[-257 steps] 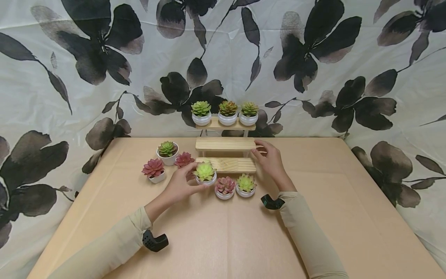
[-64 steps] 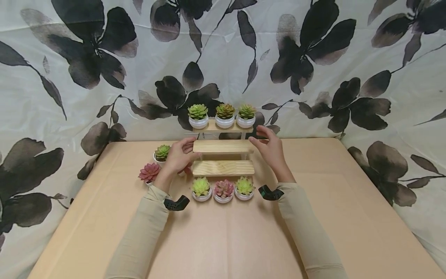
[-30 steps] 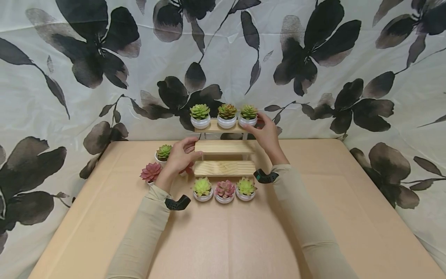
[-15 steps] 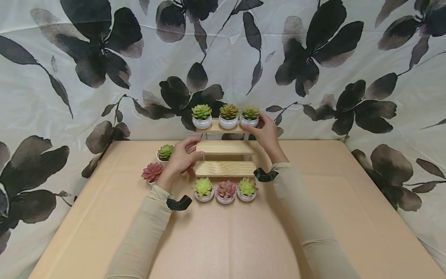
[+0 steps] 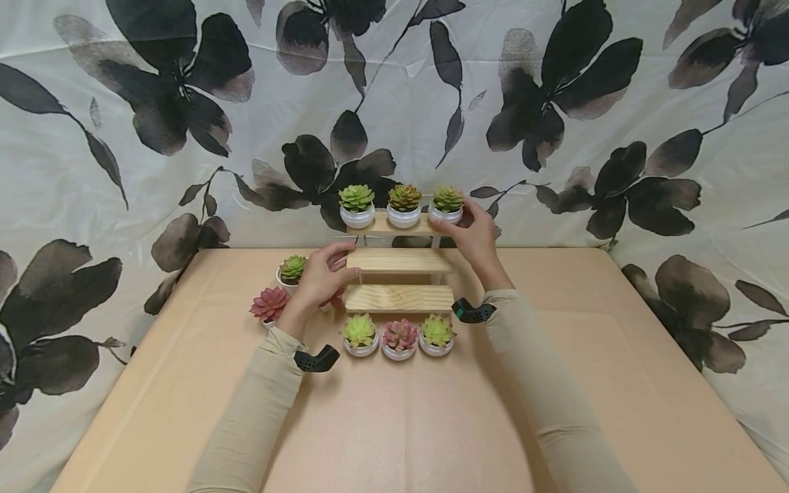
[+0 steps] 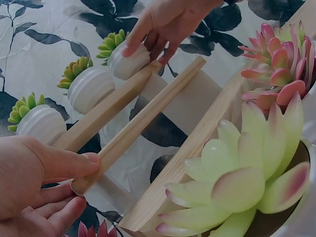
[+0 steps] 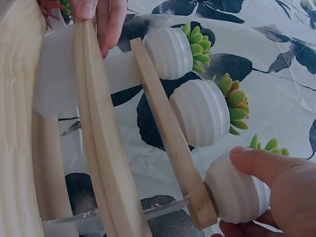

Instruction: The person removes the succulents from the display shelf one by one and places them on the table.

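A three-tier wooden plant stand [image 5: 399, 260] faces me, with three succulents in white pots along its top shelf. My right hand [image 5: 474, 236] grips the right-hand potted succulent [image 5: 446, 205] of that row, thumb on the near side of the white pot [image 7: 234, 192]. That pot sits at the shelf's end, slightly apart from the middle succulent [image 5: 404, 205]. At the stand's left side my left hand [image 5: 320, 274] pinches the end of the middle shelf [image 6: 143, 121], thumb on top and fingers below. The middle and bottom shelves are bare.
In front of the stand stand two yellow-green succulents [image 5: 360, 332] with a pink succulent [image 5: 400, 335] between them. Left of it are a green succulent [image 5: 292, 268] and a red succulent [image 5: 269, 303], with another red one mostly hidden behind my left hand. A floral cloth [image 5: 394, 103] hangs behind.
My left hand put a yellow-green succulent in the front row, then took hold of the middle shelf. My right hand moved from the stand's side to the top-right pot and shifted it slightly right.
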Demonstrator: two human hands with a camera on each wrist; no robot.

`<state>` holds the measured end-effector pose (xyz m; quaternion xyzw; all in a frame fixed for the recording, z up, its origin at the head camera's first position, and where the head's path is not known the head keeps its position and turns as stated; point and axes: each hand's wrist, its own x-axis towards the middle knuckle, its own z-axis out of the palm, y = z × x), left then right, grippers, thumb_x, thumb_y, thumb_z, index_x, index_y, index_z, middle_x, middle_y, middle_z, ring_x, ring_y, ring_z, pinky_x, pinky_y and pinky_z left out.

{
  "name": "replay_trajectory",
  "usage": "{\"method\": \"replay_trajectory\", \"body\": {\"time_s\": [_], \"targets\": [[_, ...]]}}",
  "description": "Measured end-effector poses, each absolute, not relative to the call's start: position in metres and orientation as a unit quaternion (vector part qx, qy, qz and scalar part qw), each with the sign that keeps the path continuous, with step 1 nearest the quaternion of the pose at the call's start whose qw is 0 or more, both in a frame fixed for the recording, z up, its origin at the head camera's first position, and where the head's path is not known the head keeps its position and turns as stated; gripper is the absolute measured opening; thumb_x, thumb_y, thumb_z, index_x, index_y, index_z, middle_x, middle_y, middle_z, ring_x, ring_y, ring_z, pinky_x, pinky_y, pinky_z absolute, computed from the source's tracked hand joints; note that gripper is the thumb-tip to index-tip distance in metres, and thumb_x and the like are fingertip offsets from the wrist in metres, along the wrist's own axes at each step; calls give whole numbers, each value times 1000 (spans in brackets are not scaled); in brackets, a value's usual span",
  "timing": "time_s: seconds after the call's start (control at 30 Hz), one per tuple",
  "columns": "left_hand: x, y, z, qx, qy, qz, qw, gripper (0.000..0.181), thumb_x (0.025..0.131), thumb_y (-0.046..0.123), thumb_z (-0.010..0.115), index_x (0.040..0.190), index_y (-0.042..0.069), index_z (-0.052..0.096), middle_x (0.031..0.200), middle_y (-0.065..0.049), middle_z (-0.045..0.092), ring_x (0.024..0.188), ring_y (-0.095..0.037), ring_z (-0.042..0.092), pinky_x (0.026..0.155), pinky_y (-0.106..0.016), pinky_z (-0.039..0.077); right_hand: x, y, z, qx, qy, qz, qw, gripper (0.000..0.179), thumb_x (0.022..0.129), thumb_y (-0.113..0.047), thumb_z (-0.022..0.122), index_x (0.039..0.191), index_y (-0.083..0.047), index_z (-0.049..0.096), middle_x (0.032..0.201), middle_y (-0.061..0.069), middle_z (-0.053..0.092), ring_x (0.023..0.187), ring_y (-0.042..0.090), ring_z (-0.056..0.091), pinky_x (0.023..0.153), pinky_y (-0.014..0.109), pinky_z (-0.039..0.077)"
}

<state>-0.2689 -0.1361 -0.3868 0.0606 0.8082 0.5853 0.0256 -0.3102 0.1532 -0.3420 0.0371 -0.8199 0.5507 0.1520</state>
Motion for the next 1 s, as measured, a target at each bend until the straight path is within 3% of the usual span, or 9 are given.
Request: {"method": "replay_trajectory", "body": {"time_s": [0.13, 0.5, 0.77, 1.0], "targets": [[-269, -136, -386, 61, 806, 588, 27, 53, 86, 11, 73, 135, 11, 54, 146, -12, 49, 136, -26, 47, 115, -39, 40, -307, 157, -341, 24, -827, 541, 153, 68, 79, -32, 80, 139, -17, 51, 123, 11, 60, 98, 17, 53, 74, 19, 45], [-265, -135, -384, 58, 817, 573, 26, 52, 88, 10, 71, 136, 9, 52, 146, -12, 49, 136, -24, 47, 113, -34, 42, -295, 166, -339, 19, -824, 546, 152, 65, 79, -28, 81, 135, -11, 53, 123, 14, 59, 104, 21, 56, 75, 13, 47], [-265, -135, -383, 60, 814, 576, 34, 50, 88, 11, 71, 135, 9, 53, 147, -12, 47, 137, -23, 45, 115, -34, 40, -286, 173, -339, 14, -829, 540, 144, 68, 81, -29, 79, 140, -12, 48, 129, 15, 57, 115, 24, 57, 94, 34, 54], [-265, -135, -384, 65, 813, 578, 30, 50, 88, 11, 70, 135, 8, 53, 148, -12, 46, 138, -23, 44, 116, -34, 38, -282, 179, -343, 20, -825, 547, 143, 67, 82, -24, 77, 140, -7, 47, 130, 18, 56, 118, 26, 57, 98, 38, 54]]}}
